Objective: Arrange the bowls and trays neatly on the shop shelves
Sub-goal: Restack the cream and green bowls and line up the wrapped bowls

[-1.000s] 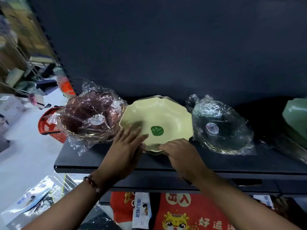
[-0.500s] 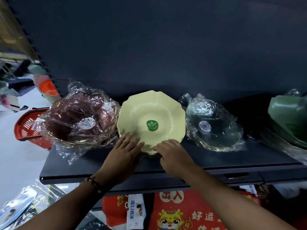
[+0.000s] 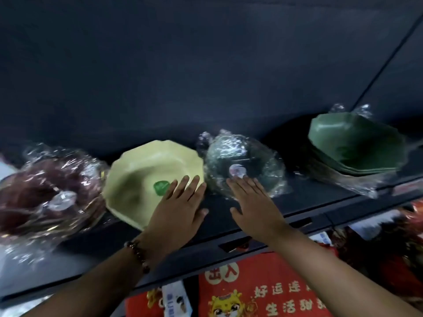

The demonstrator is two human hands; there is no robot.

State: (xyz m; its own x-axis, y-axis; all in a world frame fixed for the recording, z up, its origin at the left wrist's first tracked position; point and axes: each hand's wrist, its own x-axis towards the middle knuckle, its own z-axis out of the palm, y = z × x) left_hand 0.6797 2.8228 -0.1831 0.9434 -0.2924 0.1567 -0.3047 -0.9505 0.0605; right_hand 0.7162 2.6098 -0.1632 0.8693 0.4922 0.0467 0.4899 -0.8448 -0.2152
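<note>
Open left hand on yellow bowl, right hand at wrapped bowl

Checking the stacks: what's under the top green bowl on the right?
More green bowls nested beneath the top green bowl, on clear wrap. Only their rims show; the count is unclear.

Both forearms are bare with no sleeves in view, the left hand and right hand wear no gloves or rings that can be made out, and a bracelet of dark reddish-brown round beads circles the left wrist.
</note>
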